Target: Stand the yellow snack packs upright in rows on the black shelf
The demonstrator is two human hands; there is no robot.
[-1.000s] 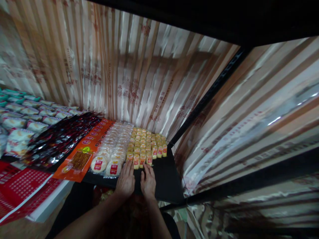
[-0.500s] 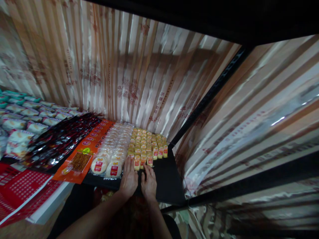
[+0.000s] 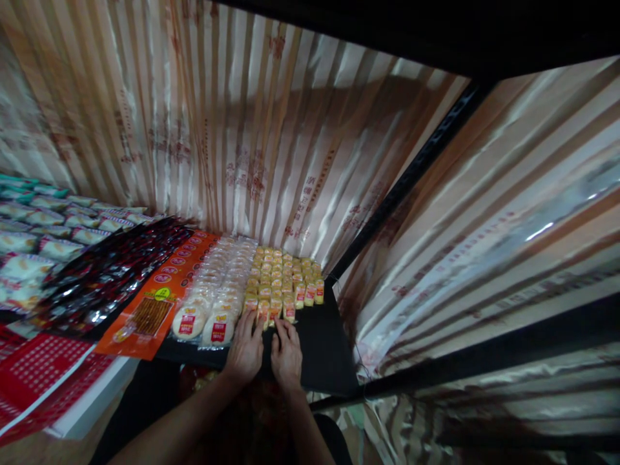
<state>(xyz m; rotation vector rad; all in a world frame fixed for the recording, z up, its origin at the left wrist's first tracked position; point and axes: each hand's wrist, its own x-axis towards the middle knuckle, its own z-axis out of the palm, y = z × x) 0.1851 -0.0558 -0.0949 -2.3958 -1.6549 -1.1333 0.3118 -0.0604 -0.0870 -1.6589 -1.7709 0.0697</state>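
Back wall covering (image 3: 271, 110): pleated sheeting, beige, brown and whitish stripes, with reddish floral motifs and small printed characters; a broad dark shadow across its upper part. Side wall covering (image 3: 489, 239): matching sheeting, at right, folds running slantwise, glossy highlights along one band. Upright post (image 3: 411, 181): black, slanting in view, row of slots, standing at the corner where the coverings meet. Overhead panel (image 3: 387, 26): black, underside in deep shade. Shelf (image 3: 329, 352): black, matt, corner meeting the post. Lower rail (image 3: 465, 355): dark, extending rightward. Floor (image 3: 77, 449): brownish, small portion at lower left, blurred. Light: dim, uneven.
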